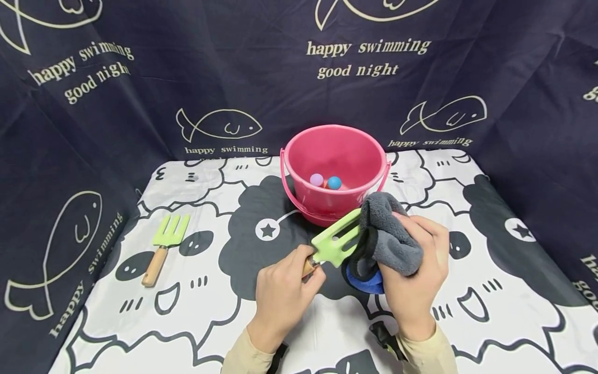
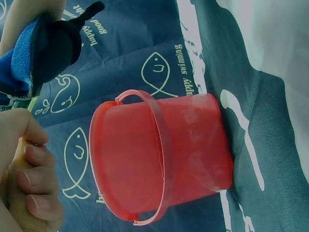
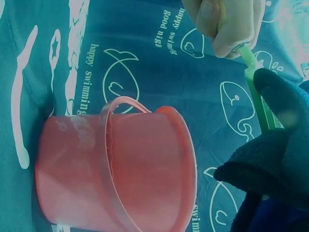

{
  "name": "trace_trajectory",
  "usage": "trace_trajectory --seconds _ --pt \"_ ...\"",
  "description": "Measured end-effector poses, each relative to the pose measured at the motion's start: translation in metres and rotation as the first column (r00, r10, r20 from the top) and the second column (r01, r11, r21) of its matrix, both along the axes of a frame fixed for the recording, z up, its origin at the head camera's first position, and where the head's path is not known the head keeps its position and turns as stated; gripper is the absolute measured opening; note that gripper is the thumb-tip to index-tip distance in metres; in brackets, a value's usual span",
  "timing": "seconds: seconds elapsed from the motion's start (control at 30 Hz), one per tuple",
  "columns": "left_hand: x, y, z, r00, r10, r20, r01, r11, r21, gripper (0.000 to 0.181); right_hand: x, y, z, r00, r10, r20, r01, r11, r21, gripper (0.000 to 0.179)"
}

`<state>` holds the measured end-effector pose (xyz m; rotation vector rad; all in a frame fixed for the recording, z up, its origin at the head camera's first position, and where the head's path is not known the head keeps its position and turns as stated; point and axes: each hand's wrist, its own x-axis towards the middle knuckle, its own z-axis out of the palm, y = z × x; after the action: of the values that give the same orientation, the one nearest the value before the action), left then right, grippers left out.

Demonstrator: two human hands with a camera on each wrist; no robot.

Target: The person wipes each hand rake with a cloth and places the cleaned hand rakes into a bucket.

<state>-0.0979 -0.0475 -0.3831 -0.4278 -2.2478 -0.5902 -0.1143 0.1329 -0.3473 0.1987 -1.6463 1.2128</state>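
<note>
A green toy garden fork (image 1: pixel 334 243) with a wooden handle is gripped by my left hand (image 1: pixel 286 292), its tines pointing up and to the right. My right hand (image 1: pixel 417 270) holds a bunched grey and blue cloth (image 1: pixel 389 234) around the tine ends, hiding the tips. In the left wrist view, fingers curl around the wooden handle (image 2: pixel 23 193). The right wrist view has the cloth (image 3: pixel 280 145) folded over the green tines (image 3: pixel 263 108). Just beyond both hands stands a pink bucket (image 1: pixel 322 200).
Inside the bucket lie a lilac ball (image 1: pixel 316 179) and a blue ball (image 1: pixel 334 183), with a bit of orange between them. Another green fork (image 1: pixel 167 240) with a wooden handle lies at the left on the patterned tablecloth (image 1: pixel 205 306). Dark printed fabric (image 1: pixel 280 78) hangs behind and at both sides.
</note>
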Motion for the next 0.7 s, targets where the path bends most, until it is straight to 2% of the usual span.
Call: trace_trajectory --seconds 0.23,0.47,0.7 --pt "-0.0002 0.0003 -0.0015 0.999 0.007 0.035 -0.007 1.000 0.003 0.023 -0.0002 -0.0006 0.0013 1.000 -0.009 0.002 0.009 1.000 0.001 0.035" --pt "0.0001 0.0013 -0.0019 0.994 -0.010 0.106 0.008 1.000 0.016 0.024 -0.0003 0.0002 0.0012 1.000 -0.014 0.005 0.014 1.000 -0.002 0.035" --pt "0.0010 0.0013 -0.0020 0.984 -0.005 0.178 0.002 1.000 0.015 0.018 0.0009 -0.0004 0.0012 1.000 -0.012 -0.023 0.012 1.000 -0.020 0.039"
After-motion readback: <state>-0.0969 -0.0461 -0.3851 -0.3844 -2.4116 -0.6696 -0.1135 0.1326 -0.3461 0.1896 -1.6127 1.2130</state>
